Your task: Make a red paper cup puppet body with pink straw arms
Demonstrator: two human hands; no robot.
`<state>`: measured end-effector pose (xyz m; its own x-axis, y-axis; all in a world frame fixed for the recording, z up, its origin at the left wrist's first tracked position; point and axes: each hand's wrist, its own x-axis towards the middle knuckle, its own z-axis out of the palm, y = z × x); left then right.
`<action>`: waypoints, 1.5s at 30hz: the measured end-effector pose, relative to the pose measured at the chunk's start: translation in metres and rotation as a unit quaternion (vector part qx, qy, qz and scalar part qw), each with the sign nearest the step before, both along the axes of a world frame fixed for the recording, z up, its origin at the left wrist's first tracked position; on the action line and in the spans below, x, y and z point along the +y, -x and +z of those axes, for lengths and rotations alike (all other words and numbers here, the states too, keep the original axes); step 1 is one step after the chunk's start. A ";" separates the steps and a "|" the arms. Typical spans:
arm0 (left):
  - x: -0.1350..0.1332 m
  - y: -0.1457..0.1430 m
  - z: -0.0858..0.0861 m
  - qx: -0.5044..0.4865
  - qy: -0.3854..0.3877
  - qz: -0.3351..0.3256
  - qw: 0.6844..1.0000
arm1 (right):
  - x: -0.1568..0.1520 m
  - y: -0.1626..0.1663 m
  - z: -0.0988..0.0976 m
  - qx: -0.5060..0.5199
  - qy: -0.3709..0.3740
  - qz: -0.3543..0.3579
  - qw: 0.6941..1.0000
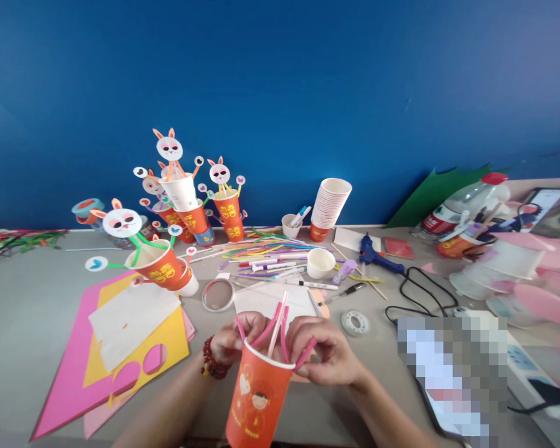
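Orange paper cup [257,398], white-rimmed, cartoon-printed, tilted; slender bent pink strips [307,353] protruding. Left hand [236,338], right hand [325,348] each closed, pinching strip.

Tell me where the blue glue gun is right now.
In the head view, the glue gun lies on the table right of centre, beyond the right hand, with a red piece beside it and the stack of paper cups to its left.

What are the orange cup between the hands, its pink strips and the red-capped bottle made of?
Orange cup: probably paper, smooth, faintly glossy, judging by its printed side and white rim. Pink strips: matte, curving outward, so apparently flexible; perhaps pipe cleaners, but any fuzz isn't clear. Red-capped bottle: likely clear, shiny plastic, given its see-through wall and highlights.
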<state>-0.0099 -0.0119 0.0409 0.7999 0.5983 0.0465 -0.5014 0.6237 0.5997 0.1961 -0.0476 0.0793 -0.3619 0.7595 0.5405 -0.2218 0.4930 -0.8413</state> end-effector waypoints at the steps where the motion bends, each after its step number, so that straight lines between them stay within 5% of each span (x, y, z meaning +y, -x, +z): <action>1: 0.000 0.000 -0.001 -0.002 0.002 0.000 1.000 | 0.000 0.000 0.000 -0.001 -0.001 -0.003 1.000; 12: 0.001 -0.002 -0.006 -0.009 0.003 -0.005 1.000 | -0.001 0.001 0.000 0.007 0.013 0.008 1.000; 30: 0.013 0.002 0.022 0.036 -0.112 -0.006 0.993 | 0.013 -0.017 -0.021 -0.034 0.108 0.110 0.987; 45: 0.011 0.001 0.030 0.058 -0.111 0.026 0.992 | 0.017 -0.020 -0.018 -0.038 0.058 0.049 0.996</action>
<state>-0.0111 -0.0010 0.0710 0.7758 0.6245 0.0904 -0.4489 0.4455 0.7746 0.2160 -0.0308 0.0615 -0.4743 0.7738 0.4198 -0.1979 0.3709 -0.9073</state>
